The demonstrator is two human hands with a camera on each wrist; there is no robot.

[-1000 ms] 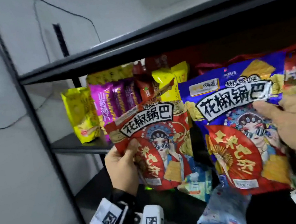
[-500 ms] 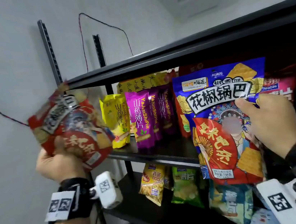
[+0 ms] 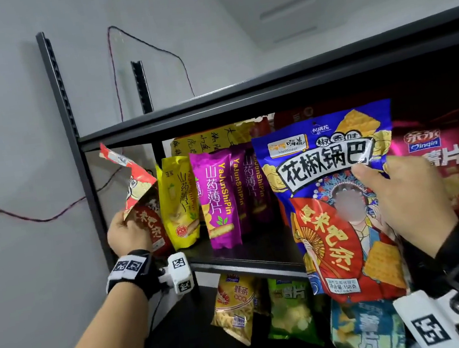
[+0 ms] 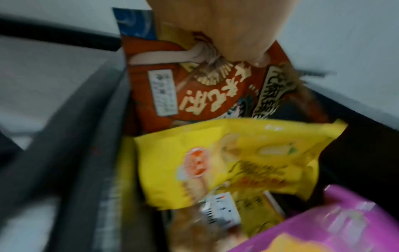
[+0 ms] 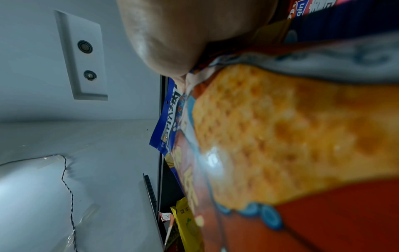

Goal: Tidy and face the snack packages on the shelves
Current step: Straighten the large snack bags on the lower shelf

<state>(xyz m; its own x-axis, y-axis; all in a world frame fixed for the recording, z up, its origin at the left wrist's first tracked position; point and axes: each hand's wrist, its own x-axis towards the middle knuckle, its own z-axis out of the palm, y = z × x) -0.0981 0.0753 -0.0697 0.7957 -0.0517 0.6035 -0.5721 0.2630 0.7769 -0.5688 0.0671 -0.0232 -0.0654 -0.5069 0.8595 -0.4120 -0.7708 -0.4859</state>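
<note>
My left hand (image 3: 127,235) grips a red snack bag (image 3: 141,203) by its lower edge at the far left end of the upper shelf (image 3: 248,261), beside a yellow bag (image 3: 178,204). The red bag (image 4: 194,88) is turned edge-on and tilted, just above the yellow bag (image 4: 233,162) in the left wrist view. My right hand (image 3: 409,197) holds a large blue bag (image 3: 334,203) upright in front of the shelf, thumb on its front. The blue bag (image 5: 291,136) fills the right wrist view.
Purple bags (image 3: 220,198) stand to the right of the yellow one, with a pink-red bag (image 3: 435,152) behind my right hand. The lower shelf holds a yellow bag (image 3: 234,307), a green bag (image 3: 290,309) and a teal bag (image 3: 365,331). The black upright post (image 3: 71,136) stands against the white wall.
My left hand has carried the red bag from out in the open on the left into the shelf's left end. The blue bag has stayed in my right hand.
</note>
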